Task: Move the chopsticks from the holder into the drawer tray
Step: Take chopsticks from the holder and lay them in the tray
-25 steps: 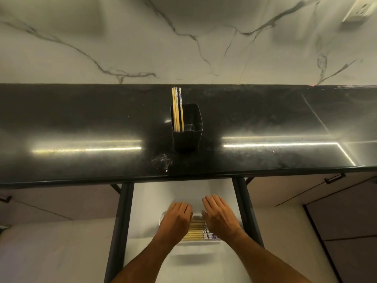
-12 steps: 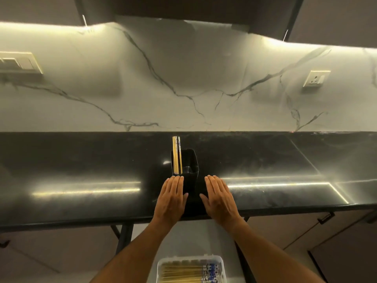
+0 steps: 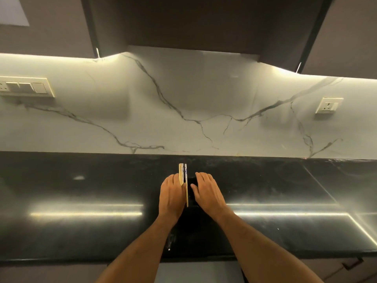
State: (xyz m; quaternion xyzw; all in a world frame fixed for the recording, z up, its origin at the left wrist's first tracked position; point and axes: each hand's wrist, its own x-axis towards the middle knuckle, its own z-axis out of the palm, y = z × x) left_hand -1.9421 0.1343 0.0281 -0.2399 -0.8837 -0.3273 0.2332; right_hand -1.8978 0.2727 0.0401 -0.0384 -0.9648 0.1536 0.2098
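The black holder stands on the dark countertop, mostly hidden between my two hands. Several wooden chopsticks stick up from its left side, one with a blue-patterned top. My left hand lies flat against the holder's left side, its index finger touching the chopsticks, fingers straight. My right hand lies over the holder's right side, fingers extended and thumb on the holder's opening. Neither hand is closed around anything. The drawer tray is out of view.
A marble backsplash rises behind the counter, with a switch plate at left and a socket at right. Dark wall cabinets hang overhead. A strip of the open drawer shows below the counter's front edge.
Both hands rose from the drawer tray to the counter and moved forward to either side of the holder. The view tilted upward, so the tray dropped out of sight.
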